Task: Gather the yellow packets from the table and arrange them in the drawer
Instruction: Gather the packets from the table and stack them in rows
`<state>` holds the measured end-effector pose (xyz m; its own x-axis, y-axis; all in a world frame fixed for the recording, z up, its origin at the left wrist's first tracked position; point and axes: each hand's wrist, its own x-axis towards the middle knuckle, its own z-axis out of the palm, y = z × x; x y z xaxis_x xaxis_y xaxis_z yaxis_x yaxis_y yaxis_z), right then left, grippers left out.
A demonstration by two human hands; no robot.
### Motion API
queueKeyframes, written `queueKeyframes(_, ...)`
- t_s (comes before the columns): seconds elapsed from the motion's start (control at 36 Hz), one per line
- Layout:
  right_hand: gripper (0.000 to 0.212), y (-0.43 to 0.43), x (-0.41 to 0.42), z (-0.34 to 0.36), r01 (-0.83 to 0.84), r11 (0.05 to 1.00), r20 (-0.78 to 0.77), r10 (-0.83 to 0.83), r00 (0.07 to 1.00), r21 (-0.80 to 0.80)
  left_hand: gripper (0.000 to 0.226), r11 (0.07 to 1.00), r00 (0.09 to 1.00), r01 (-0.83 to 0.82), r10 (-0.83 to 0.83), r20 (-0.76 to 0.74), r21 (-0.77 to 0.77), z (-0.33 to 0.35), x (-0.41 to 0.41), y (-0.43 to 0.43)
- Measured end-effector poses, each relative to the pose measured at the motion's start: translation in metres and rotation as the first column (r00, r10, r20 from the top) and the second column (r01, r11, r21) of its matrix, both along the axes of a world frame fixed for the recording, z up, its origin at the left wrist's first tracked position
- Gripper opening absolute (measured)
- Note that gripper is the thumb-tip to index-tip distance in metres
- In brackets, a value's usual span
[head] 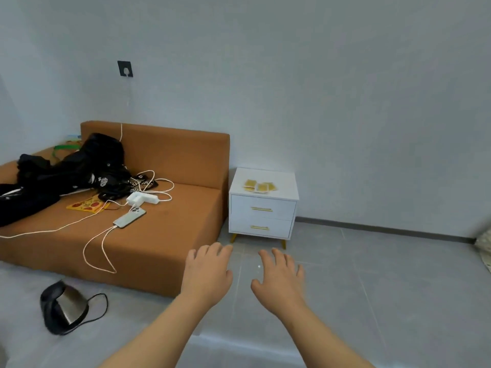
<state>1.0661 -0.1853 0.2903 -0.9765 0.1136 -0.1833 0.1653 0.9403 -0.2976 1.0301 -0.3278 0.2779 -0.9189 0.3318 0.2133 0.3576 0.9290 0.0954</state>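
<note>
On top of the little white table (284, 179) by the wall lie the yellow packets (259, 186). They sit in a small loose bunch near the front edge, some touching or lying a bit over each other. How many there are is hard to tell from this far away. None of them is in a hand.

Under the table top are two drawers, the top drawer (276, 205) and the bottom drawer (276, 224), each with a gold handle. Both are closed, so no packet can be seen inside. The task does not say which drawer to use.

Down low in the head camera's view, the left hand (208, 272) and the right hand (281, 280) reach out side by side over the gray floor. Both have palms down. Their fingers are straight and a little spread apart, and they hold nothing. Both hands are well apart from the table and touch nothing.

Left of the table is a brown couch (170, 229) with black clothes (66, 171), a phone (129, 217) and white cords (98, 251) on it. A black and silver thing (65, 310) with a cord lies on the floor in front of the couch.

So I think the job has not really begun. Nothing is picked up and no drawer is open. All of it is left to do: get close to the table, pull a drawer open, pick up the packets, and lay them neatly inside.
</note>
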Motion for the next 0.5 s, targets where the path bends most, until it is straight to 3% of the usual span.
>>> queueKeyframes(0.19, 0.060, 0.013, -0.133, -0.001, 0.014, 1.000, -0.028, -0.013, 1.000, 0.005, 0.057, 0.987, 0.988, 0.117, -0.127, -0.089, -0.107, -0.009, -0.146, 0.010)
queueKeyframes(0.39, 0.061, 0.057, -0.263, -0.022, 0.055, 0.998, 0.018, -0.055, 0.998, 0.015, 0.056, 0.979, 0.989, 0.143, -0.149, -0.026, -0.148, -0.023, -0.286, 0.048)
queueKeyframes(0.5, 0.062, 0.093, -0.348, -0.032, 0.081, 0.996, -0.008, -0.082, 0.997, -0.023, 0.053, 0.989, 0.992, 0.116, -0.110, 0.062, -0.092, -0.016, -0.363, 0.086)
